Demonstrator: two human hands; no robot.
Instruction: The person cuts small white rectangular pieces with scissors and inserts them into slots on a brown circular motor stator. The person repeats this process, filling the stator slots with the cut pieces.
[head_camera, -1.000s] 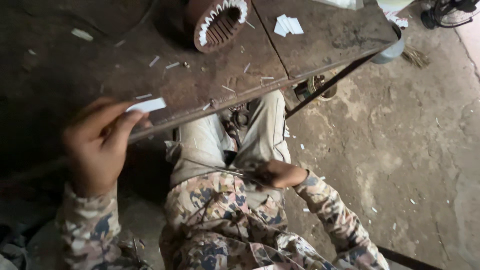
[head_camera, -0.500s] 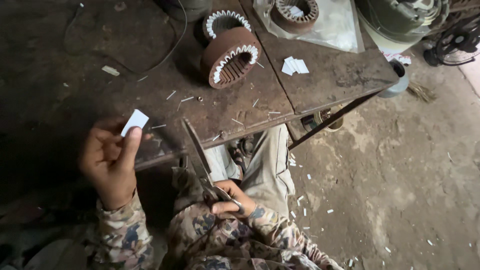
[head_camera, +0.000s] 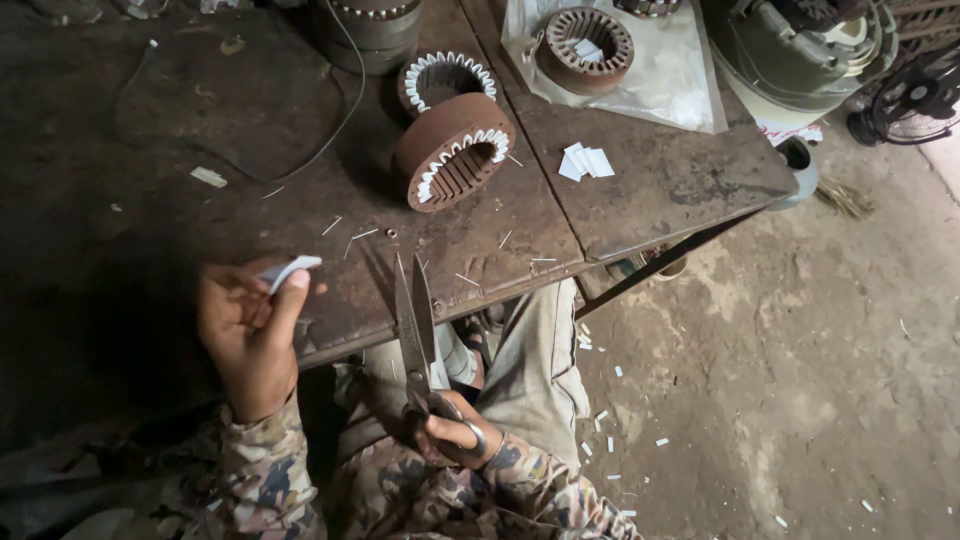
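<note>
- The left hand (head_camera: 245, 335) is raised at the front edge of the dark surface (head_camera: 150, 150); its fingers (head_camera: 285, 300) pinch a small white paper strip (head_camera: 290, 268) at its lower end.
- The right hand (head_camera: 450, 432) is lower, over the lap, with fingers clenched around the handles of the scissors (head_camera: 415, 330). The long blades point up toward the surface edge and are nearly together.
- On the surface, well apart from both hands, stands a brown stator core (head_camera: 452, 150) with white slot liners, tilted on its side, and a second core (head_camera: 440, 78) just behind it.
- A small pile of white paper pieces (head_camera: 585, 162) lies to the right of the cores.
- White scraps (head_camera: 610, 420) lie on the floor (head_camera: 800, 380).
</note>
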